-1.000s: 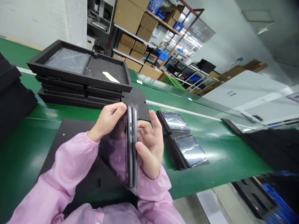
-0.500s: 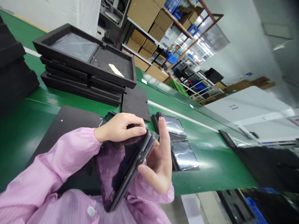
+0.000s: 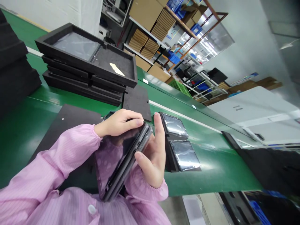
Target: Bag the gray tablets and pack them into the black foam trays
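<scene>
Two black tablets (image 3: pixel 110 162), seemingly stacked face to back, are held on a slant close to my body, with a glossy dark screen towards the left. My left hand (image 3: pixel 122 122) lies over their top end, its thumb pressed along the upper edge. From the right, my right hand (image 3: pixel 153 159) grips the back and long side; its thumb is on the edge and its index finger sticks up. Under the tablets lies a flat black foam sheet (image 3: pixel 67 125) on the green bench. The palm side of my left hand is hidden.
A stack of black foam trays (image 3: pixel 86 67) stands at the back left, its top tray holding a film-covered panel (image 3: pixel 73 45). More dark foam (image 3: pixel 16 68) is piled at far left. To the right, two film-covered tablets (image 3: pixel 185 155) lie in black holders on the green bench (image 3: pixel 211 168).
Both hands and the tablets have shifted slightly up and left towards my left side. The tablets' lower end has risen a little, and the grip looks the same.
</scene>
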Available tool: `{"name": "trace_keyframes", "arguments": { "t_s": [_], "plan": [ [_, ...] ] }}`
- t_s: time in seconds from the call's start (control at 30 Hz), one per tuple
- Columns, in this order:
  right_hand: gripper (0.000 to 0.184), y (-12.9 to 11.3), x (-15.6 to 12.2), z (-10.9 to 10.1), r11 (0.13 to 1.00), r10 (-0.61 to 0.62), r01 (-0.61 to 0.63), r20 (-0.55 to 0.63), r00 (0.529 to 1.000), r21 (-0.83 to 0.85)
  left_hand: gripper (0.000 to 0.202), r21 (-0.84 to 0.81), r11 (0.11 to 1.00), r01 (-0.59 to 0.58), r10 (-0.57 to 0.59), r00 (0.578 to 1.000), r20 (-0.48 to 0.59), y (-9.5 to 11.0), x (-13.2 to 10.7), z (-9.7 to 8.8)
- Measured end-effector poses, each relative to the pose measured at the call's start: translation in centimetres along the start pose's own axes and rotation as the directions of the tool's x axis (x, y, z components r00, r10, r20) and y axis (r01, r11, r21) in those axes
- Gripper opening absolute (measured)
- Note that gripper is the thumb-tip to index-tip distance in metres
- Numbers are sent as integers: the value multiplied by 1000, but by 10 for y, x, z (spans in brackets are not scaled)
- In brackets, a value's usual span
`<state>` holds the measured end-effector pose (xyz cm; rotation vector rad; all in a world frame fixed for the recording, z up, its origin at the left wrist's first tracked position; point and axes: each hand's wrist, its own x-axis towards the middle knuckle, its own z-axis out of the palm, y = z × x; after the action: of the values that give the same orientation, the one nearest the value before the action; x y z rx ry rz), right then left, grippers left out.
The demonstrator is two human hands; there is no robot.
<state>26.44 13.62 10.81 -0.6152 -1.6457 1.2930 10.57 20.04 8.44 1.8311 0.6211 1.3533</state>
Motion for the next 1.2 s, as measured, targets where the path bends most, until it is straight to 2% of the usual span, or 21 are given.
{"name": "trace_keyframes", "arguments": {
  "t_s": [0.23,0.4,0.7,0.87,1.2],
  "plan": [
    [86,16,7,6,999,-18,16,-68,998,-35,62,-116,992,57,-65,996,-64,1,2,-4],
    [79,20,12,8,996,-55,49,-93,994,-72,62,-213,970,114,-139,985,-105,1,2,-3],
    [76,29,23,12,990,-114,101,-141,983,-95,63,-150,984,97,-125,973,-192,-5,7,-8],
    [78,33,30,13,992,-102,89,-166,981,-84,58,-146,986,82,-114,969,-221,-9,10,-10],
    [79,34,33,11,993,-67,49,-176,982,-106,60,-123,983,137,-163,957,-241,-12,11,-10]
  ]
}}
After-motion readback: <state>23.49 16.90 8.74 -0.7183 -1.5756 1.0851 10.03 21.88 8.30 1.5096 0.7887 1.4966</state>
